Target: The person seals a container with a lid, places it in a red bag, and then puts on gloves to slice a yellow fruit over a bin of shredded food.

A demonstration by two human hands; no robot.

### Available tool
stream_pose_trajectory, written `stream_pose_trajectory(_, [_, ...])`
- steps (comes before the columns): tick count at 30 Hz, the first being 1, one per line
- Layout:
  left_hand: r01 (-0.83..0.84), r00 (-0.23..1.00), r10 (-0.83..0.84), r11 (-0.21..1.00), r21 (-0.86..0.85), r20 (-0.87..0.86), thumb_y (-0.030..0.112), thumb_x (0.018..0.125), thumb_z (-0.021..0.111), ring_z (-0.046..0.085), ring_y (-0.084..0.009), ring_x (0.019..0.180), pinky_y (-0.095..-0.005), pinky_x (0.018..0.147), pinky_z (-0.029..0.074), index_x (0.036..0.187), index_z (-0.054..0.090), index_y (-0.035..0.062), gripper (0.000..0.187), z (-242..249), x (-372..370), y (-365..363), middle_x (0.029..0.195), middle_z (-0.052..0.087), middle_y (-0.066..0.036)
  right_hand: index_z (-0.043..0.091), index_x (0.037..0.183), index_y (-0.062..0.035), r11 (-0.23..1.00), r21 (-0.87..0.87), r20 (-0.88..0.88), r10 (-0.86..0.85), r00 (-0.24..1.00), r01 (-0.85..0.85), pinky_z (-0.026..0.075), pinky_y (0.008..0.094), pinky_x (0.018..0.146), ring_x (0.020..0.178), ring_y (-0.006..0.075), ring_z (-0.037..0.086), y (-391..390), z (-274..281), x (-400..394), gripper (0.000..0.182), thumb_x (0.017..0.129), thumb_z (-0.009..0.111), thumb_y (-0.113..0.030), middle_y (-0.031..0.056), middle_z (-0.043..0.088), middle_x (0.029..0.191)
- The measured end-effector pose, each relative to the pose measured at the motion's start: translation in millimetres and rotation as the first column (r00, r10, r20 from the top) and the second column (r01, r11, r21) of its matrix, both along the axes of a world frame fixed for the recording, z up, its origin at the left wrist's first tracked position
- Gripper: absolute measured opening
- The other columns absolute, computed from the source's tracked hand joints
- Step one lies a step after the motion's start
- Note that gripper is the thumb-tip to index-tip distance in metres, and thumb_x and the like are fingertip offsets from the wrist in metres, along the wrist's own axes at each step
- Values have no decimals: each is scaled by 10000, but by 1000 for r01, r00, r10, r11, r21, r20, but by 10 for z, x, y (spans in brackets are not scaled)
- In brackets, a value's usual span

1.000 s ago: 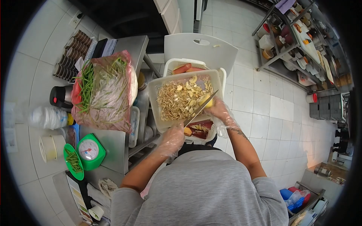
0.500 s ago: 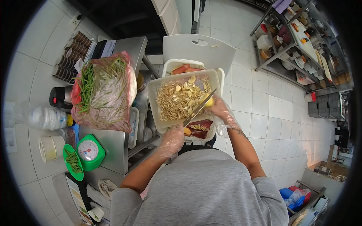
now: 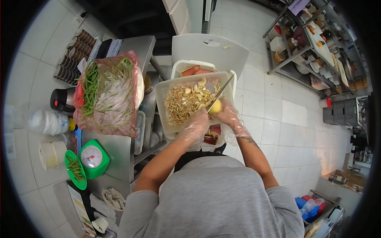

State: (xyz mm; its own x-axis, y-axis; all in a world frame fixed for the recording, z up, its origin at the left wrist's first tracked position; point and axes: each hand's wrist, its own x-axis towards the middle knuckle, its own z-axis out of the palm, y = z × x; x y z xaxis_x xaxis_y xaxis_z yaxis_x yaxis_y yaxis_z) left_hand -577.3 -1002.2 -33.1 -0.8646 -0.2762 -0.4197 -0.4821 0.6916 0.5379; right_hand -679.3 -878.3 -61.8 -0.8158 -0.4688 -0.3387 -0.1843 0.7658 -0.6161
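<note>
My left hand [image 3: 196,122], in a clear plastic glove, is closed around the handle of a knife [image 3: 220,92]. The long blade slants up and right over a translucent tub [image 3: 160,97]. My right hand [image 3: 228,114], also gloved, grips a rounded yellow piece of produce [image 3: 216,106] against the blade's edge. Inside the tub lie thin brownish shreds [image 3: 177,104] with pale curved slices [image 3: 202,82] on top of them. Below the tub, partly hidden by my hands, are dark red pieces [image 3: 212,134] in another container.
A white basket [image 3: 177,68] with orange-red pieces sits behind the tub, before a white chair back [image 3: 190,45]. On the steel table [image 3: 115,158] to the left are a pink bag of green beans [image 3: 104,95] and a green scale [image 3: 95,158]. A loaded shelf rack [image 3: 293,65] stands at right.
My left hand has moved up and right, bringing the knife closer to my right hand. The blade now points further up and right, beside the yellow piece.
</note>
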Motion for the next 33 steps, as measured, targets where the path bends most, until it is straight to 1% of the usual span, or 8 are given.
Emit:
stream_pose_trajectory(4, [86, 996, -86, 996, -16, -14, 13, 849, 457, 624, -432, 956, -515, 830, 485, 1051, 519, -57, 223, -88, 301, -161, 985, 626, -288, 544, 1256, 1, 964, -260, 273, 21, 962, 52, 505, 368, 871, 958, 281, 661, 195, 19, -293, 729, 586, 776, -169, 175, 687, 1020])
stream_pose_trajectory(11, [23, 999, -26, 998, -57, -45, 93, 893, 435, 624, -431, 919, -501, 807, 494, 1073, 525, -42, 242, -200, 179, -93, 978, 625, -274, 532, 1258, 1, 994, -94, 86, 65, 994, -57, 502, 403, 878, 991, 337, 650, 5, 74, -62, 780, 570, 807, -245, 226, 668, 1063])
stream_pose_trajectory(16, [-74, 997, 79, 981, 180, -19, 189, 924, 462, 609, -452, 845, -510, 761, 455, 1075, 505, -32, 271, 14, 333, -300, 858, 612, -277, 506, 1292, 7, 986, -164, 125, 24, 992, -3, 482, 379, 916, 1023, 301, 635, 171, -102, -235, 791, 594, 803, -217, 211, 656, 1085])
stream_pose_trajectory(20, [-47, 994, 58, 992, 119, -94, 172, 922, 484, 616, -449, 804, -534, 743, 460, 1039, 518, -17, 225, -11, 413, -380, 843, 621, -276, 457, 1335, 26, 950, -305, 246, 13, 969, 65, 473, 391, 942, 1102, 310, 601, 213, -173, -193, 827, 631, 795, -244, 196, 607, 1202])
stream_pose_trajectory(23, [-9, 998, 16, 993, 119, -56, 177, 930, 481, 612, -444, 836, -523, 753, 458, 1061, 511, -16, 235, -32, 452, -349, 866, 617, -281, 401, 1378, 31, 813, -528, 511, 74, 856, 245, 469, 383, 958, 1132, 286, 585, 200, -201, -137, 767, 748, 738, -250, 168, 586, 1241])
stream_pose_trajectory(26, [-28, 999, 36, 975, 221, -31, 205, 950, 468, 606, -418, 910, -485, 806, 456, 1175, 491, -6, 309, -56, 468, -266, 946, 610, -281, 397, 1389, 19, 597, -423, 870, 57, 490, 681, 456, 409, 998, 1186, 258, 559, 179, -256, -100, 670, 866, 679, -291, 155, 579, 1265])
stream_pose_trajectory(29, [-126, 991, 137, 907, 401, 2, 243, 979, 448, 587, -351, 1011, -418, 897, 444, 1326, 445, 14, 416, 5, 492, -216, 1062, 592, -263, 425, 1365, 1, 370, -575, 818, 283, 501, 730, 459, 457, 1007, 1202, 288, 549, 209, -170, -27, 625, 930, 598, -413, 156, 550, 1311])
stream_pose_trajectory(33, [-77, 963, 199, 848, 525, -180, 266, 999, 433, 552, -267, 995, -371, 906, 435, 1344, 438, 15, 427, -244, 597, -219, 1052, 572, -203, 417, 1351, -7, 239, -495, 855, 303, 420, 835, 504, 487, 961, 1162, 329, 573, 137, -507, 25, 647, 915, 605, -446, 162, 528, 1325])
